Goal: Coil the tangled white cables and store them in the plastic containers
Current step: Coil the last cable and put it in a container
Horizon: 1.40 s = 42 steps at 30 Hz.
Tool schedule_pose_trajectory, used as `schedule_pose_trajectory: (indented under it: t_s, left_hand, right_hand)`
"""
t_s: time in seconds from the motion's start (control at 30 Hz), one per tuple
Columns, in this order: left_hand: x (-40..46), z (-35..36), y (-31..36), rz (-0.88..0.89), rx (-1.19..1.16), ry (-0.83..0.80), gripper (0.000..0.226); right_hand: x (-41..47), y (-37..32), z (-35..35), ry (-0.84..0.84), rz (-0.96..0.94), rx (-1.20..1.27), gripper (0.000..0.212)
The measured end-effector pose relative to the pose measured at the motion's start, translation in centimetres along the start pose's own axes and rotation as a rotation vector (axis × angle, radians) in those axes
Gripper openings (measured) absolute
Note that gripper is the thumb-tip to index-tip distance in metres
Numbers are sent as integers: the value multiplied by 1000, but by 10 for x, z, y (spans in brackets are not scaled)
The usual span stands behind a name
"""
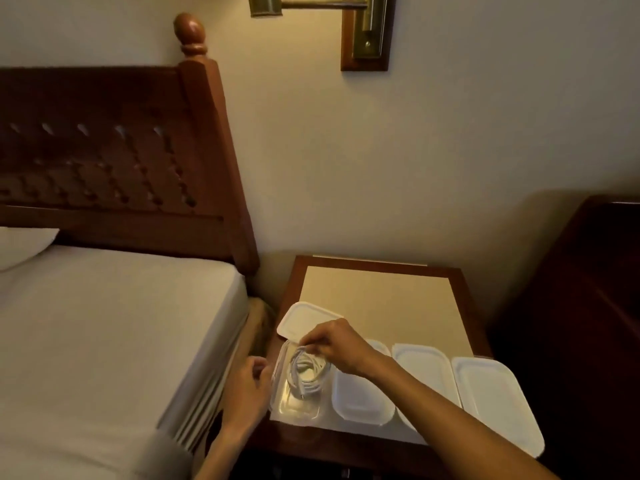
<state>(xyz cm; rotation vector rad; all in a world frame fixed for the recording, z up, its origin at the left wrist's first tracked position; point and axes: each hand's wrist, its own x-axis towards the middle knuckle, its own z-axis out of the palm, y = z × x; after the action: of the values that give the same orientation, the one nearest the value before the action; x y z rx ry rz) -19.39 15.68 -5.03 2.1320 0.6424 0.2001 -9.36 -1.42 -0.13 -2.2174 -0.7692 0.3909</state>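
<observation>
A coiled white cable [306, 372] lies in an open clear plastic container [297, 407] at the nightstand's front left. My right hand [337, 344] reaches over the container and pinches the top loops of the coil. Beside the container's left wall, my left hand [247, 386] has its fingers curled at the rim. The container's white lid [304, 320] lies flat just behind it.
Three containers with white lids on [360, 396] [424, 372] [495, 400] stand in a row to the right on the wooden nightstand [381, 292]. A bed [104, 341] with a wooden headboard is on the left, dark furniture [581, 306] on the right.
</observation>
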Motion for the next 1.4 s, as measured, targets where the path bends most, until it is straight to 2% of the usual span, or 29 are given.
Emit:
schedule_pose_trajectory:
  t_s: [0.1,0.37,0.43,0.5,0.57,0.6,0.7,0.77,0.97,1.07,1.17,1.4]
  left_hand:
    - [-1,6,-16,15,33,-51,21]
    - [-7,13,-22,127,25,-48,19]
    - [-5,15,-26,118,23,-35,19]
    - [-5,17,-30,113,15,-20,20]
    - [-4,17,-32,109,3,-6,20]
    - [-4,17,-32,111,-2,-3,20]
    - [-4,17,-32,121,-9,-9,18]
    - [-3,17,-32,131,-21,-11,17]
    - [0,18,-34,125,-58,-18,20]
    - [0,19,-35,112,-57,-22,22]
    - [1,19,-37,104,-40,-22,24]
    - [3,19,-30,88,-27,4,20]
  right_hand:
    - [9,3,16,-95,-41,-101,24]
    - [18,19,50,-189,-84,-284,28]
    - [18,24,49,-118,-123,-299,27]
    - [22,32,44,72,-150,-251,26]
    - [34,42,38,231,-84,-230,27]
    - [42,47,33,246,-28,-270,28]
    - [64,59,17,48,191,-382,30]
    - [72,65,9,-54,257,-401,31]
    - [80,78,9,-61,280,-435,59]
    - [83,83,10,-55,290,-387,66]
    - [83,86,5,25,308,-330,69]
    - [57,52,-15,376,314,-130,78]
